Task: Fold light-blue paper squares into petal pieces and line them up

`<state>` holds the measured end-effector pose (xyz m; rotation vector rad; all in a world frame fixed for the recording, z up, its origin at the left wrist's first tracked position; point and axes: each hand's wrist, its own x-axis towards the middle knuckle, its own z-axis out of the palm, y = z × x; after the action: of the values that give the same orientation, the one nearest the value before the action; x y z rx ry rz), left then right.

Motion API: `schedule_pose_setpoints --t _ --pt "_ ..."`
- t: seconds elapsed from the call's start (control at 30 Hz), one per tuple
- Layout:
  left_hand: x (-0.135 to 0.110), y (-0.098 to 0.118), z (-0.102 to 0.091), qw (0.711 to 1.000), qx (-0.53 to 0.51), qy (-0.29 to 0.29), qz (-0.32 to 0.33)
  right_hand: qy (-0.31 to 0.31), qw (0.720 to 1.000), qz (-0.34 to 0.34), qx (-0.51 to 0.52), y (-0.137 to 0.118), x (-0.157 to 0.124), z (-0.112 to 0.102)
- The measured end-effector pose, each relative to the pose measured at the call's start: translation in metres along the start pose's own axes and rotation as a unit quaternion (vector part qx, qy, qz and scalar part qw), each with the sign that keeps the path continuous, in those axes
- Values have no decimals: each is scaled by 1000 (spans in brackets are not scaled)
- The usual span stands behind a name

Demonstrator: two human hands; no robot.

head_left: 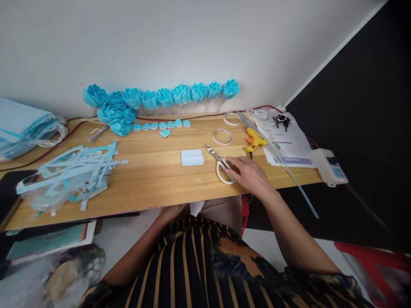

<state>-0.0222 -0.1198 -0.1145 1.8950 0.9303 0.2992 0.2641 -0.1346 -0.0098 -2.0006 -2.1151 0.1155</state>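
A pair of scissors (221, 164) with white-rimmed handles lies on the wooden table, blades pointing away and to the left. My right hand (250, 172) is at its handles, thumb and fingers closed about the right-hand loop and partly covering it. Just left of the blades sits a small stack of folded white sheets (192, 157). Below the table's front edge, my left hand (175, 212) rests by my lap, its fingers mostly hidden. Beside it a white piece of material (196, 208) shows at the edge; whether the hand touches it is unclear.
Blue handmade flowers (181, 94) line the wall, with small folded blue pieces (162, 125) before them. Blue-white strips (73, 171) are heaped left. Tape rolls (222, 137), a yellow glue gun (255, 140), papers (289, 145), keys (281, 121) and a white power box (329, 167) are right.
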Motion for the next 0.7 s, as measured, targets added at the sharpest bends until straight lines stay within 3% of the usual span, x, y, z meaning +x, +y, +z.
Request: schedule_pose_setpoints --t 0.07,0.17,0.3,0.4,0.47,0.53,0.6,0.7 --pt "-20 -8 2 998 8 -46 -40 -2 1000 -9 -16 -3 -3 3" --pt "-53 2 -13 984 -39 -176 -8 -10 999 6 -37 -10 2 8" --pt "-80 44 -60 985 -70 -161 3 -8 998 38 -52 -17 21 12" --pt "-81 77 -96 985 -63 -153 39 -16 997 51 -64 -16 36 8" --pt "-71 92 -115 987 -52 -136 72 2 996 45 -73 -15 43 3" --pt "-49 98 -128 992 -24 -81 95 37 998 21 -54 -18 48 0" --pt "-17 97 -135 995 6 -3 100 52 998 -24 2 -28 52 -1" --pt "40 85 -136 990 45 73 108 17 989 -109 94 -48 63 3"
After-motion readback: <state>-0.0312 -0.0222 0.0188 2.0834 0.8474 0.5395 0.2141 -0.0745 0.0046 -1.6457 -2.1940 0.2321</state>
